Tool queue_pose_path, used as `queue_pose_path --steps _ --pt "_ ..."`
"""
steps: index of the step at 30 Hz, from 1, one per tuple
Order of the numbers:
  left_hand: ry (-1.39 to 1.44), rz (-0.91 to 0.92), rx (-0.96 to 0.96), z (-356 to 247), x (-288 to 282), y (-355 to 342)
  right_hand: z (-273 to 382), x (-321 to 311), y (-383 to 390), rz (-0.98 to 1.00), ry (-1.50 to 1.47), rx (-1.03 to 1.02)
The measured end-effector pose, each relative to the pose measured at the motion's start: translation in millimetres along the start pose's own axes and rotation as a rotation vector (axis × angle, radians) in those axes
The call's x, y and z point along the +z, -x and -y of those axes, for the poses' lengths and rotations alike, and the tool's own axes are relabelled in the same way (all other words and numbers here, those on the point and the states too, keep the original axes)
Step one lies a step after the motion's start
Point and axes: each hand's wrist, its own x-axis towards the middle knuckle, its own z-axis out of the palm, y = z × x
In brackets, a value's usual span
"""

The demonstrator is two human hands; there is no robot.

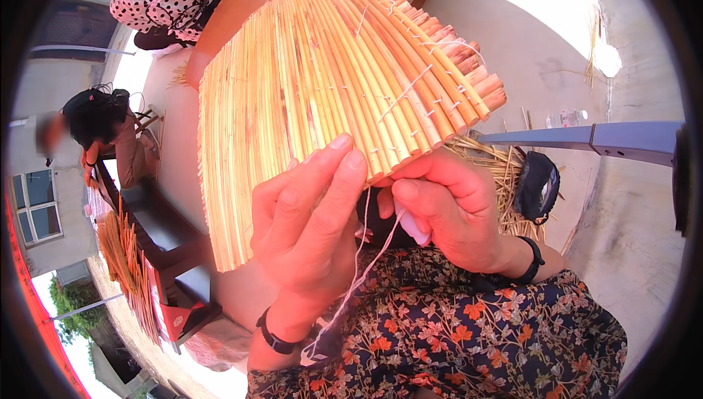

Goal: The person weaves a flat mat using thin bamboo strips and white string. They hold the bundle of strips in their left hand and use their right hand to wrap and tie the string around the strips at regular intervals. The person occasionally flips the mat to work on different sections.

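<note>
A mat of yellow reed stalks (293, 121), laid side by side and stitched with white thread, slants up in front of me. My left hand (307, 216) grips its near edge, two fingertips pressed on the stalks; the thumb is mostly hidden. Beside it on the right, my right hand (458, 212) is closed at the lower corner of the mat, fingers bent under the edge. White thread (356, 282) hangs in two strands, one from the mat's edge and one running up to the right hand. A pale lilac piece (414, 229) shows under the right fingers; its kind is unclear.
Loose stalks (505, 179) lie on the floor at right, next to a dark bag (537, 188) and a blue-grey metal bar (586, 138). At left stands a dark bench (161, 216) with a stalk bundle (123, 252). Two people sit farther off, at upper left.
</note>
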Motion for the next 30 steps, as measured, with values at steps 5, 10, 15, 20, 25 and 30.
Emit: queue_pose_path --steps 5,10,15,20,25,30 --pt "0.088 -0.040 -0.060 -1 10 11 -11 -17 0 0.011 -0.019 0.041" --pt "0.061 0.077 0.095 7 3 13 -23 -23 5 -0.018 0.003 0.017" --pt "0.022 0.136 0.123 5 2 13 -23 -30 9 -0.022 -0.295 0.152" --pt "0.023 0.174 0.088 0 3 16 -18 -28 10 -0.116 -0.489 0.316" --pt "0.023 0.180 0.087 1 6 23 -9 -30 8 -0.096 -0.435 0.357" --pt "0.012 0.230 0.096 0 5 25 -7 -31 8 -0.162 -0.351 0.382"
